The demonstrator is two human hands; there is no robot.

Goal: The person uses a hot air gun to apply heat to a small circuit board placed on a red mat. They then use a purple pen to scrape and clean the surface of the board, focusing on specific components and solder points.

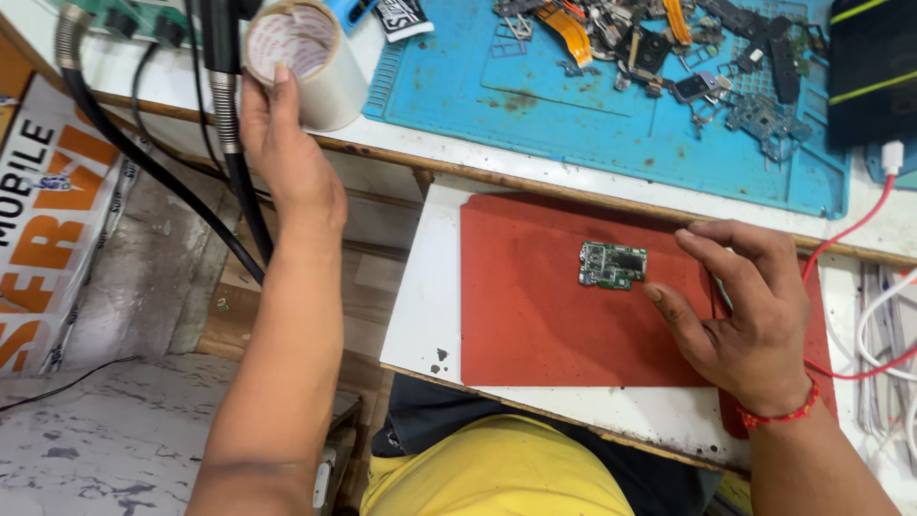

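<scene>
Gripping tape roll [304,59] in left hand [287,153] | right hand [740,306] grip apart, fingertip near circuit board [611,265]

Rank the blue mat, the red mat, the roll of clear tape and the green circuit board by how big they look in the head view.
1. Blue rubber work mat, cut off by the frame's top edge
2. Red rectangular mat, close behind, so this order is unsure
3. Roll of clear tape
4. Small green circuit board
</scene>
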